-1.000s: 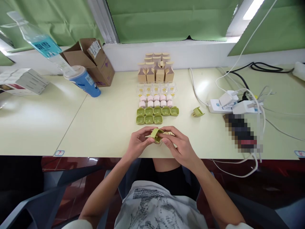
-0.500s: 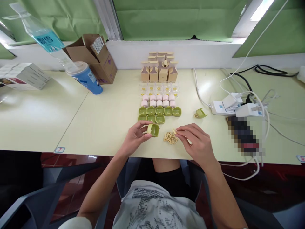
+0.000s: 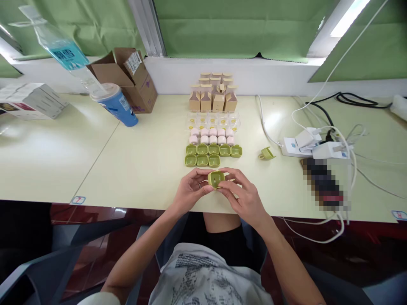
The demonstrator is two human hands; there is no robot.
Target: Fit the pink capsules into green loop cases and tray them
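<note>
Both hands meet around a small green plastic cup (image 3: 216, 179) just above the table's front part. Two small dark spots show on its inner floor. My left hand (image 3: 193, 186) grips the cup's left side between thumb and fingers. At the right rim, the fingers and thumb of my right hand (image 3: 243, 192) are closed on the cup; any small loop in them is hidden. Just beyond stand rows of similar green cups (image 3: 202, 159). Another green cup (image 3: 267, 153) with a loop handle lies tipped over to the right. The cream loop pile is covered by my right hand.
Behind the cups are pale pink pieces (image 3: 213, 140), clear plastic pieces (image 3: 212, 119) and small open cardboard boxes (image 3: 212, 101). A power strip (image 3: 294, 147) with cables and a phone (image 3: 324, 182) lie right. A blue cup (image 3: 119, 108) and carton (image 3: 140, 91) stand left.
My right hand has moved left from the cream loop pile to the green cup, bringing a loop from there. My left hand has shifted the cup slightly right and towards me.
</note>
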